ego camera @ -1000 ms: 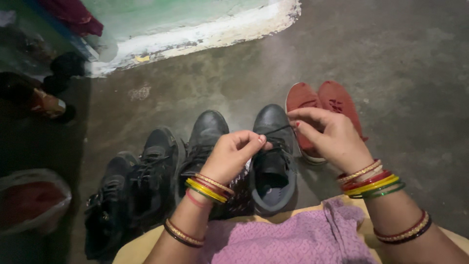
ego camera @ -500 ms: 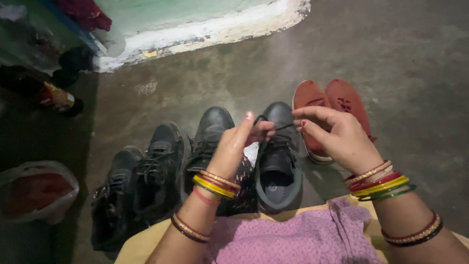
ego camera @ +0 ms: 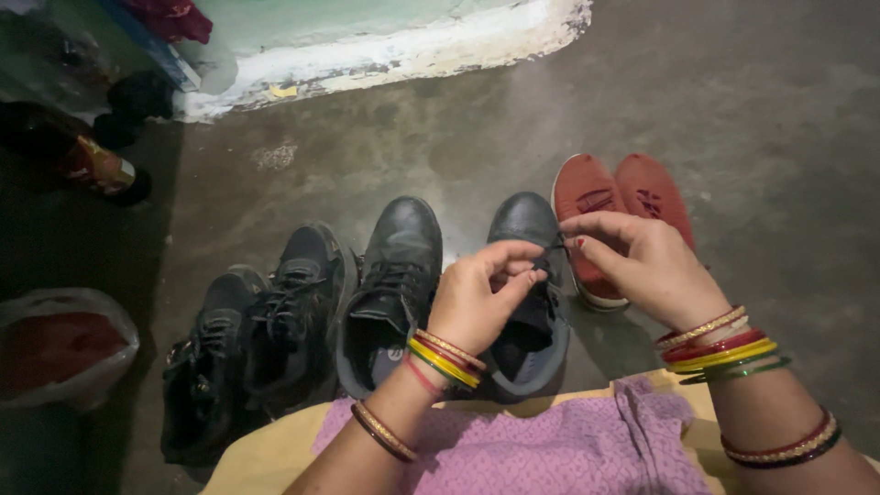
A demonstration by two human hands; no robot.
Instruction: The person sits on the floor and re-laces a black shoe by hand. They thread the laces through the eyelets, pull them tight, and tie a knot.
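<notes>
A black lace-up shoe point(ego camera: 530, 229) stands on the concrete floor in front of me, toe pointing away. Both hands work its black lace point(ego camera: 553, 246). My left hand point(ego camera: 478, 298) hovers over the shoe's opening, thumb and forefinger pinched on the lace. My right hand point(ego camera: 642, 261) pinches the other part of the lace just right of the shoe's tongue. Each wrist wears several coloured bangles. Its partner, a second black shoe point(ego camera: 390, 280), stands just to the left with laces loose.
Another pair of black sneakers point(ego camera: 252, 335) lies further left, and a red pair point(ego camera: 619, 197) stands right. A dark bottle point(ego camera: 78, 160) lies at the far left, near a plastic bag point(ego camera: 55, 348). A white step edge point(ego camera: 385, 60) runs across the top. Purple cloth point(ego camera: 541, 445) covers my lap.
My left hand has dropped from a raised, finger-up pose back down over the shoe and pinches the lace close to my right hand. The right hand has barely moved.
</notes>
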